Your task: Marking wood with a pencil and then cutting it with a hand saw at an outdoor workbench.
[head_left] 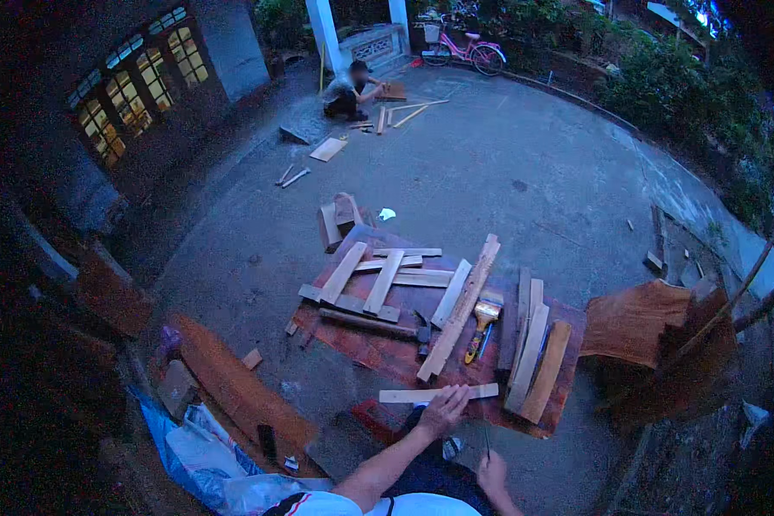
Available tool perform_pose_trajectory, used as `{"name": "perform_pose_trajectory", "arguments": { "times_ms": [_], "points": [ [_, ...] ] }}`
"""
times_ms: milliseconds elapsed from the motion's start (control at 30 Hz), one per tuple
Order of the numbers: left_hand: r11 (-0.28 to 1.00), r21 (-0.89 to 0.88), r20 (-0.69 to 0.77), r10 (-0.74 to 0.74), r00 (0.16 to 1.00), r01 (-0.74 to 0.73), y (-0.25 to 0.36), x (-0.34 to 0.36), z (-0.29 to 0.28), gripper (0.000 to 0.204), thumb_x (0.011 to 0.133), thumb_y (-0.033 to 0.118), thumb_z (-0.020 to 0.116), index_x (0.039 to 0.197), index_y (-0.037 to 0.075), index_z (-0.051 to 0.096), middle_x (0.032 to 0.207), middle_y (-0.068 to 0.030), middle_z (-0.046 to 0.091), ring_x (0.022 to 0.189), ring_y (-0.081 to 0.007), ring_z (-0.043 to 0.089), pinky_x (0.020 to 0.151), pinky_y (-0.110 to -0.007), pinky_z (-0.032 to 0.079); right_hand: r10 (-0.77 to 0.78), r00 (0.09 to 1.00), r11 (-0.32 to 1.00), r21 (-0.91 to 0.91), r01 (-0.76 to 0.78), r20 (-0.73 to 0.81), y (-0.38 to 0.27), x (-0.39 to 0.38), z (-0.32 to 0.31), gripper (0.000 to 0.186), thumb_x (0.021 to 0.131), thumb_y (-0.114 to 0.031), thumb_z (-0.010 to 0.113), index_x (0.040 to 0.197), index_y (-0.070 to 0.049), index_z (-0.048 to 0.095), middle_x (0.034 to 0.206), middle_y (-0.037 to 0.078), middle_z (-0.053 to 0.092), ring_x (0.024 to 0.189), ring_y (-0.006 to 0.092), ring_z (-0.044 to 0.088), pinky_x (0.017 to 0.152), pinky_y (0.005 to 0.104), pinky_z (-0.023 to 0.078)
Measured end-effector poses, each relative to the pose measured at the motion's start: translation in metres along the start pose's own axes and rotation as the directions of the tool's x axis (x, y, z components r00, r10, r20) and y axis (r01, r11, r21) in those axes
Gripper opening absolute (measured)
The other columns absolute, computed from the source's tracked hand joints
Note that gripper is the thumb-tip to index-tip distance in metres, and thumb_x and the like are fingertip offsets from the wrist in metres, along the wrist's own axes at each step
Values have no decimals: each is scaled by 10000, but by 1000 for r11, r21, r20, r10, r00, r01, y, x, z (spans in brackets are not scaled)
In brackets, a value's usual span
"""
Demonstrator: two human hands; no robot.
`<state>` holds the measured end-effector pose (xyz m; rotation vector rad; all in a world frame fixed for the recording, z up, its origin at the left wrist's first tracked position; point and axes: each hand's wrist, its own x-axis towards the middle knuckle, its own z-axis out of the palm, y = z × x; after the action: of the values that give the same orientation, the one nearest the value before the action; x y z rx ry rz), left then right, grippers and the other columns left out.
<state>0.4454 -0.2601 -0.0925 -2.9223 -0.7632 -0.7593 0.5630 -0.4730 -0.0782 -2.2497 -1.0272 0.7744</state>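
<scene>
One marked brush (pixel 487 313); left hand (pixel 445 409) on slat (pixel 408 396)

This place seems to be the yard of a home: there are a concrete ground (pixel 456 172), lit windows (pixel 153 77), bushes (pixel 662 99) and a pink bicycle (pixel 466 52). Wooden pieces (pixel 460 311), a hammer (pixel 423 334) and a brush (pixel 487 315) make it also a workshop.

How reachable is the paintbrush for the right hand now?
Probably not directly: the right hand seems to hold a thin tool, and a wooden strip under the left hand lies before the paintbrush.
</scene>
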Motion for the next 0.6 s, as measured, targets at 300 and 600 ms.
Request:
{"name": "perform_pose_trajectory", "arguments": {
  "times_ms": [300,600],
  "points": [
    [987,-156,42,-41,998,47,-3,-10,11,802,699,309,764,1414,51,507,1470,-103,481,1330,-286,455,1157,-437,354,-34,999,996,84,36,-27,-24,5,-8,263,986,-235,521,980,14,606,868,278,648,858,479,637,718,526,491],
    [997,-73,-16,2,1000,-3,-6,-6,9,750,748,321,734,1418,68,509,1455,-91,494,1337,-271,450,1158,-439,350,109,991,994,7,-110,83,-1,-13,-12,428,1029,-336,454,1271,-4,574,959,282,667,894,483,637,789,583,478]
  ]
}}
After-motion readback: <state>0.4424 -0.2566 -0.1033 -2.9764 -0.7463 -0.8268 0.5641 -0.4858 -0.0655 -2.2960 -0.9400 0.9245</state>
